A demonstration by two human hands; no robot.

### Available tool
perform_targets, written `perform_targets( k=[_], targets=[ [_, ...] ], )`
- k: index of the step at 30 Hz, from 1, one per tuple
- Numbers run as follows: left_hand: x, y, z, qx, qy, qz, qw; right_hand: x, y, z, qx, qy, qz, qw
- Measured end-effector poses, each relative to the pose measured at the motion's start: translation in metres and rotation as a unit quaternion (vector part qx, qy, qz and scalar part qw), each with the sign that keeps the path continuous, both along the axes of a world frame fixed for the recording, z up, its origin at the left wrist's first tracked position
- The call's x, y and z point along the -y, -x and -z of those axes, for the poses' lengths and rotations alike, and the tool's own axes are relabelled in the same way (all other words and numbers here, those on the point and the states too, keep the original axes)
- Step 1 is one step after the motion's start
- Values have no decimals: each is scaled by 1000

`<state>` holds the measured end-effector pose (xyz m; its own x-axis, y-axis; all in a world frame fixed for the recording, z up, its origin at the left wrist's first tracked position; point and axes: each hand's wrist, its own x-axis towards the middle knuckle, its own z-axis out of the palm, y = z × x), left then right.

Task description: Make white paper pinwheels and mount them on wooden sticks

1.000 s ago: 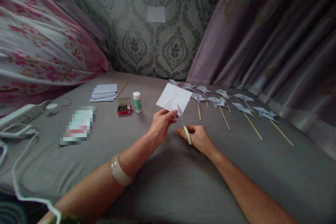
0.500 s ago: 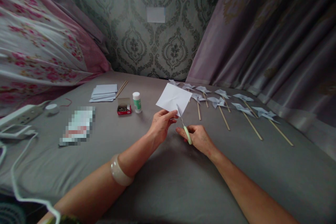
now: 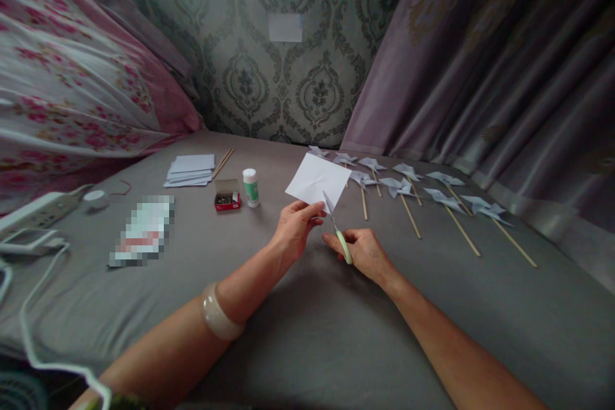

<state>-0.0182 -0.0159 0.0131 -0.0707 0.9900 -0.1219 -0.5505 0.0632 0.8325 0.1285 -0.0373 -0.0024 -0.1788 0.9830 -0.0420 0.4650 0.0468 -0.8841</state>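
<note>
My left hand [image 3: 298,224] pinches the near edge of a square sheet of white paper [image 3: 317,177], holding it up above the grey cloth surface. Through the handles of a pair of scissors [image 3: 344,247], pale green at the grip, go the fingers of my right hand [image 3: 364,252]. Its blade lies against the paper at the near corner, close to my left thumb. How far any cut runs is hard to make out. Behind and to the right lie several white paper pinwheels [image 3: 400,188] on wooden sticks.
Left of the paper stand a glue stick [image 3: 250,188] and an open red box of small metal pieces [image 3: 227,198]. Farther back are a stack of white paper [image 3: 191,169] and loose wooden sticks [image 3: 223,163]. A power strip [image 3: 38,211] and white cable [image 3: 36,295] occupy the left side.
Almost nothing differs. The paper tilts very slightly, and both hands keep their places, with the scissors still at its near corner.
</note>
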Motion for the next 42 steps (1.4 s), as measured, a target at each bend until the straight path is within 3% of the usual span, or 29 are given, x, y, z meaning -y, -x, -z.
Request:
perform_targets(
  k=[14, 21, 26, 30, 36, 42],
  targets=[
    [0, 0, 1, -2, 12, 3, 1000, 0, 0, 0, 5, 10, 6, 1000],
    [-9, 9, 5, 3, 24, -57, 998, 1, -6, -8, 14, 64, -82, 994],
    [-17, 17, 7, -35, 32, -92, 995, -11, -18, -17, -96, 23, 64, 993],
    [-15, 15, 9, -75, 18, -29, 997, -23, -32, -21, -200, -16, 128, 971],
    [-5, 7, 7, -107, -20, 116, 987, -33, -45, -12, -238, -23, 131, 962],
    [-5, 8, 6, -150, -18, 104, 983, -29, -41, -12, -261, -19, 85, 961]
  ],
)
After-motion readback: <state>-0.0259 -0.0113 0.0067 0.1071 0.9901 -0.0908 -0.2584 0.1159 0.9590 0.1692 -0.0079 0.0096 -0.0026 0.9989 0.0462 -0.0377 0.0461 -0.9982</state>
